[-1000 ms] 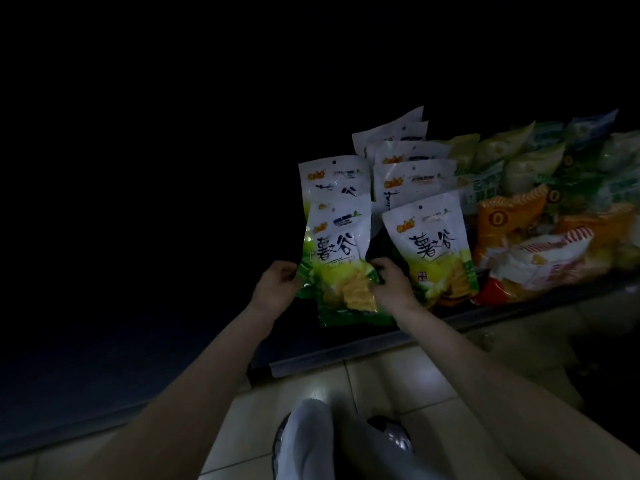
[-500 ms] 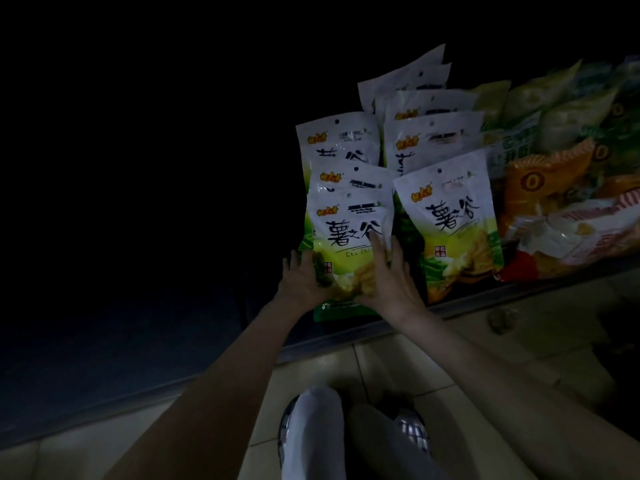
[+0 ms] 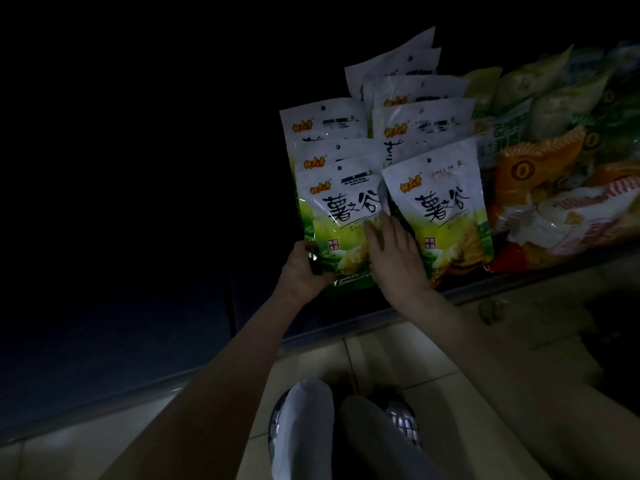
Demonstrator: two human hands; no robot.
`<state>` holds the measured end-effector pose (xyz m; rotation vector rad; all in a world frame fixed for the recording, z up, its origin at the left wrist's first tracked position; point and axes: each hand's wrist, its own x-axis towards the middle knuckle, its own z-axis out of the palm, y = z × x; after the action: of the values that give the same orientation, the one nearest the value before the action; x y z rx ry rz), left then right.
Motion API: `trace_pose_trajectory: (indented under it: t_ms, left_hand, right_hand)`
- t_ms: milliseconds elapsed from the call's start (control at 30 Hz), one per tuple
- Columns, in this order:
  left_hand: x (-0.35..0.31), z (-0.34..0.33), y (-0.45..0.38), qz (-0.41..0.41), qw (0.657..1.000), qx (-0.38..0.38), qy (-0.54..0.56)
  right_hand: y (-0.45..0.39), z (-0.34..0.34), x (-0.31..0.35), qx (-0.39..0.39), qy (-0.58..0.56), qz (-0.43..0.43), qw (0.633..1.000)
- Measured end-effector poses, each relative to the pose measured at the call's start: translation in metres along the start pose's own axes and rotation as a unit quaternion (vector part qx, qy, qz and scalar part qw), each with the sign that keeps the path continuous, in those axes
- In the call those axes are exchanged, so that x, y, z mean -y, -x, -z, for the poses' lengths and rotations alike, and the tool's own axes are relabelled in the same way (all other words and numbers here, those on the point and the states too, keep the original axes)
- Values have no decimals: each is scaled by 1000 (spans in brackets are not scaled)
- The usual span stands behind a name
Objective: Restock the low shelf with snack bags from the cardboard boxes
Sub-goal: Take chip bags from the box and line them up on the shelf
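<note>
The left hand [image 3: 300,271] grips the lower left corner of the front snack bag [image 3: 341,216], thumb curled over its edge. The right hand [image 3: 394,252] lies flat on the bag's lower right part, fingers straight and spread, pressing it back. This white and green bag stands upright at the front of a short row of matching bags [image 3: 325,128] on the low shelf [image 3: 363,323]. Just beside it to the right stands a second row of the same bags [image 3: 438,202], the front one touching the right hand's side. Further right, orange bags [image 3: 540,161], pale green bags [image 3: 568,95] and a red and white bag [image 3: 585,216] lie heaped on the shelf. Below the shelf edge is a tiled floor [image 3: 398,355], with the person's knees [image 3: 304,417] and a shoe [image 3: 401,420] near the bottom
</note>
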<state>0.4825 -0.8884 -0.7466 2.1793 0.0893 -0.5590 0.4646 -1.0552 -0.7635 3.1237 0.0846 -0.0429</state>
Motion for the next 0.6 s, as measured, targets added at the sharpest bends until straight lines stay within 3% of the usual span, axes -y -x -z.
trace_pose_trajectory:
  t_ms: [233,400,600]
  left_hand:
    - [-39,38,35,-70,984,-18,-162]
    - [-98,47,72,-157,937,-44,-310]
    - [-200,2,125,-252,933,-42,-254]
  right_hand:
    - [41,50,-12,13,-31,-7,999]
    - [76,136,-49,-20,-31,-62,997]
    - [165,234,-150,-94,9,-176,980]
